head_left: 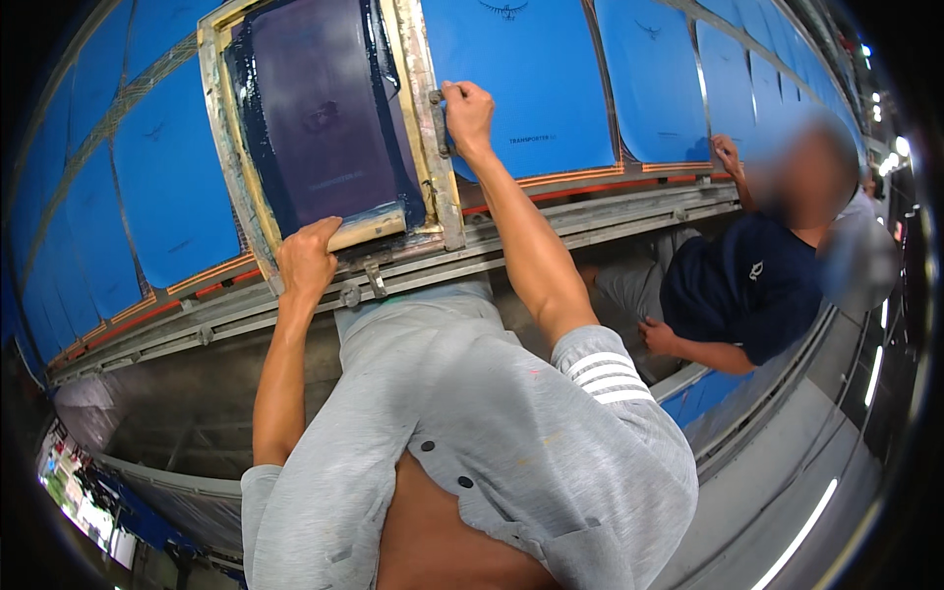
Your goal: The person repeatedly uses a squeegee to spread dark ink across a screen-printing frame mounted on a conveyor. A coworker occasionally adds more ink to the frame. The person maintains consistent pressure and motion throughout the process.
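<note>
A screen-printing frame with paint-stained edges lies over the blue sheets in front of me. Its mesh looks purple, with dark blue ink along the sides. At the near end of the mesh lies a squeegee with a pale wooden handle. My left hand is closed round the squeegee's left end, close to the frame's near left corner. My right hand is closed at the frame's right edge, by a small metal bracket; its fingertips are partly hidden.
Blue printed sheets lie in a row along the long table, on both sides of the frame. A metal rail with small stops runs along the near edge. On the right, a co-worker in a dark shirt has one hand at the table's edge.
</note>
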A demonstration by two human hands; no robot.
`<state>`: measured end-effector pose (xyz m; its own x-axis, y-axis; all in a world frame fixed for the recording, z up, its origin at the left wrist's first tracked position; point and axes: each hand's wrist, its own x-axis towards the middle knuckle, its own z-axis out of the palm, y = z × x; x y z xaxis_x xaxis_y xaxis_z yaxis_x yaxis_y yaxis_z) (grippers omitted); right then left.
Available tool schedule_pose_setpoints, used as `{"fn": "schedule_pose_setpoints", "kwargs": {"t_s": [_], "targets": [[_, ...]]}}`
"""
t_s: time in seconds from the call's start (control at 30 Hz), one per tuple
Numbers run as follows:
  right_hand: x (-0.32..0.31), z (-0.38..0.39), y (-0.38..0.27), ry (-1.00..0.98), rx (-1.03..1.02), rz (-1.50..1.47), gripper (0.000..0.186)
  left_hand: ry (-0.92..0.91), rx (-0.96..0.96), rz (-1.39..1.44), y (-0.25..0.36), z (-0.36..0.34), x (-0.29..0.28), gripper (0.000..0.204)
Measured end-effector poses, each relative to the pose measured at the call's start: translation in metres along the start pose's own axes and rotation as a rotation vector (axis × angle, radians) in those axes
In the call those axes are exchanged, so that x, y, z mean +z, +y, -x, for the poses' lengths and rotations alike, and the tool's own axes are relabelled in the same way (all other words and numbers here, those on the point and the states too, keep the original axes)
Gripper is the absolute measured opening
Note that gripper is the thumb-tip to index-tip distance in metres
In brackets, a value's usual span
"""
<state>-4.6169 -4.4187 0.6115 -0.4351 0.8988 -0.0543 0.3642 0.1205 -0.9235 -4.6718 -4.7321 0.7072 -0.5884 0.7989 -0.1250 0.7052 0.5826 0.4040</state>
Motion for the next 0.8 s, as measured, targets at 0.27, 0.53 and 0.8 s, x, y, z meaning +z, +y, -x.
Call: {"fn": "schedule_pose_setpoints", "kwargs": {"t_s": [0.27, 0.53, 0.8], "targets": [[0.011, 0.006, -0.005, 0.008, 0.031, 0.091, 0.033, 0.004, 0.001, 0.037, -0.020, 0.002, -0.020, 0.046], [0.025, -0.002, -0.005, -0.017, 0.015, 0.262, 0.037, -0.044, -0.015, 0.010, -0.030, 0.035, -0.016, 0.045], [0.024, -0.008, 0.004, 0.023, 0.049, 0.312, 0.036, 0.129, 0.066, -0.019, -0.038, -0.005, 0.005, 0.052]]}}
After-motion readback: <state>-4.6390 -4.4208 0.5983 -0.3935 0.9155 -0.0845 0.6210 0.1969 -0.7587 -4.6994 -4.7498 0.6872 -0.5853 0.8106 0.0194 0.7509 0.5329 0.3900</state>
